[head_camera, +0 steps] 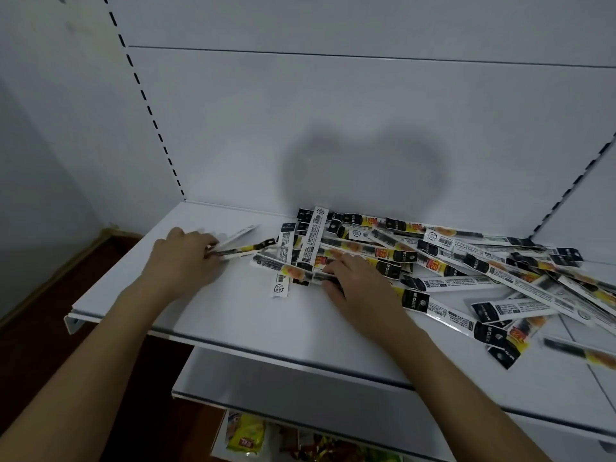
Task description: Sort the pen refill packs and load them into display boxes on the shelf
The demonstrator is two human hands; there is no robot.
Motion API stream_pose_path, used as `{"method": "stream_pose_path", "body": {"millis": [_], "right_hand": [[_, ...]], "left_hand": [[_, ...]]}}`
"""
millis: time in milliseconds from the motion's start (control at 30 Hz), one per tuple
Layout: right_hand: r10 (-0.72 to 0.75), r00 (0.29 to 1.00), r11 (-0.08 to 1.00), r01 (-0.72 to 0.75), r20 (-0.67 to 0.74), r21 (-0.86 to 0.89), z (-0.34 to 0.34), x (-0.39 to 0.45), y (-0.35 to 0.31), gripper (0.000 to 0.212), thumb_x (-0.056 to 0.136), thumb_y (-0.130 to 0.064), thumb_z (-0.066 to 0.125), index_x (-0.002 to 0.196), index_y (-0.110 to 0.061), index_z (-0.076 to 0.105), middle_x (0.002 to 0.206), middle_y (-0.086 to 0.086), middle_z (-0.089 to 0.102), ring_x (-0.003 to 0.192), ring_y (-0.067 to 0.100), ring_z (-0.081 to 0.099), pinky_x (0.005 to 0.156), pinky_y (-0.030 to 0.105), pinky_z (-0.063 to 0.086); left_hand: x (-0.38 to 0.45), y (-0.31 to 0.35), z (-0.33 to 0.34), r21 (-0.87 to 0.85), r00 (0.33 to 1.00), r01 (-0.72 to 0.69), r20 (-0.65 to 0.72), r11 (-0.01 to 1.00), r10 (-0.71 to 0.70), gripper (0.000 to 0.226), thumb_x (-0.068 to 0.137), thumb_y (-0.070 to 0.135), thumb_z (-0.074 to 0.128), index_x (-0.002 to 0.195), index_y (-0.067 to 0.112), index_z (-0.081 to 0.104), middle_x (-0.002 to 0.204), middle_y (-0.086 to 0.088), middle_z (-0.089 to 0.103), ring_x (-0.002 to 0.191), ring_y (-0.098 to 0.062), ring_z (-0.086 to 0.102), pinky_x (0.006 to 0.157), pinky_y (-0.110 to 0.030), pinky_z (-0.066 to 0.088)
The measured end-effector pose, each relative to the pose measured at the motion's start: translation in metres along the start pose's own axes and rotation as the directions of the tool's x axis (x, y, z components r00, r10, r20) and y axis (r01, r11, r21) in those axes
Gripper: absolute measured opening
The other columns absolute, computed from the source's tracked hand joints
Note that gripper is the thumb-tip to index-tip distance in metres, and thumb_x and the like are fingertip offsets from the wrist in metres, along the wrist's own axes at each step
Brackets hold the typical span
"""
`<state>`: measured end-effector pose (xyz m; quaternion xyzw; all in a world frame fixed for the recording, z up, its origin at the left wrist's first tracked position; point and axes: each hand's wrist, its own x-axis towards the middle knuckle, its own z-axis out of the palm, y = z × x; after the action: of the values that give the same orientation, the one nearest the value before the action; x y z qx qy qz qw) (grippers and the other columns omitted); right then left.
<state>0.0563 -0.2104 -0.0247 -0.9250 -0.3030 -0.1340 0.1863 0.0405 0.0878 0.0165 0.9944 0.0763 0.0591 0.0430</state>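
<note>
Refill packs (416, 261) sprawl rightward; left grip (186, 251) pinches several, right grip (356, 278) pinches one, near bare shelf (266, 328) edge.

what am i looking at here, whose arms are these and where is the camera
There is no machine here. The one picture comes from a wide-angle camera worn on a person's head, looking forward and down, so the two bare arms reaching in from below are that person's own.

They stand at a white store shelf. A loose pile of pen refill packs, long thin sleeves printed in black, white and yellow, lies scattered over its middle and right side.

The left hand holds a small bundle of packs set apart from the pile, its fingers curled round one end. The right hand lies on the near edge of the pile, fingers on a pack; whether it grips one is too blurred to tell.

No display box is in view. A lower shelf shows some colourful packets.
</note>
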Motion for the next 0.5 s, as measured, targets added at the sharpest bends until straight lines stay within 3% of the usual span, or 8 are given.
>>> {"method": "stream_pose_path", "body": {"millis": [67, 200, 333, 433, 500], "right_hand": [[-0.007, 1.000, 1.000, 0.008, 0.012, -0.026, -0.002, 0.002, -0.002, 0.019, 0.099, -0.024, 0.054, 0.109, -0.010, 0.062, 0.110, 0.006, 0.063, 0.097, 0.022, 0.057, 0.083, 0.034, 0.047], [-0.016, 0.995, 0.999, 0.018, 0.098, -0.028, -0.010, 0.006, -0.001, 0.021, 0.103, -0.027, 0.044, 0.116, -0.016, 0.056, 0.115, 0.000, 0.058, 0.100, 0.017, 0.051, 0.085, 0.030, 0.041], [-0.012, 0.998, 1.000, 0.012, 0.056, 0.005, -0.010, -0.001, 0.005, 0.023, 0.101, -0.027, 0.051, 0.118, -0.015, 0.060, 0.121, 0.002, 0.062, 0.106, 0.020, 0.056, 0.088, 0.033, 0.044], [0.004, 1.000, 1.000, -0.004, -0.012, -0.004, -0.002, -0.007, 0.013, 0.026, 0.097, -0.029, 0.058, 0.119, -0.016, 0.063, 0.118, 0.000, 0.063, 0.106, 0.020, 0.057, 0.086, 0.036, 0.050], [0.028, 0.999, 1.000, -0.028, -0.032, 0.009, 0.001, -0.010, 0.014, 0.032, 0.095, -0.035, 0.057, 0.121, -0.017, 0.062, 0.118, -0.002, 0.062, 0.106, 0.020, 0.056, 0.086, 0.037, 0.050]], "left_hand": [[-0.002, 0.008, 0.006, 0.028, 0.999, -0.031, -0.010, 0.999, 0.031, 0.023, 0.092, 0.042, 0.056, 0.104, 0.024, 0.062, 0.100, -0.001, 0.063, 0.101, -0.028, 0.051, 0.073, -0.036, 0.036], [-0.005, 0.025, 0.014, -0.136, 0.997, -0.050, -0.072, 0.990, 0.040, 0.019, 0.097, 0.030, 0.048, 0.095, 0.012, 0.050, 0.084, -0.002, 0.049, 0.078, -0.029, 0.054, 0.060, -0.035, 0.036], [-0.007, 0.038, 0.013, -0.240, 0.987, -0.016, -0.160, 0.971, -0.023, 0.014, 0.100, 0.023, 0.044, 0.103, 0.010, 0.039, 0.070, -0.005, 0.053, 0.060, -0.028, 0.050, 0.053, -0.036, 0.036], [-0.013, 0.045, 0.021, -0.132, 0.982, -0.153, -0.128, 0.979, 0.137, 0.031, 0.099, 0.031, 0.048, 0.126, 0.014, 0.049, 0.103, -0.008, 0.061, 0.091, -0.030, 0.055, 0.068, -0.039, 0.044], [-0.014, 0.045, 0.030, -0.061, 0.986, -0.150, -0.075, 0.987, 0.146, 0.040, 0.099, 0.033, 0.049, 0.133, 0.012, 0.053, 0.120, -0.012, 0.054, 0.105, -0.032, 0.048, 0.076, -0.043, 0.046]]}}
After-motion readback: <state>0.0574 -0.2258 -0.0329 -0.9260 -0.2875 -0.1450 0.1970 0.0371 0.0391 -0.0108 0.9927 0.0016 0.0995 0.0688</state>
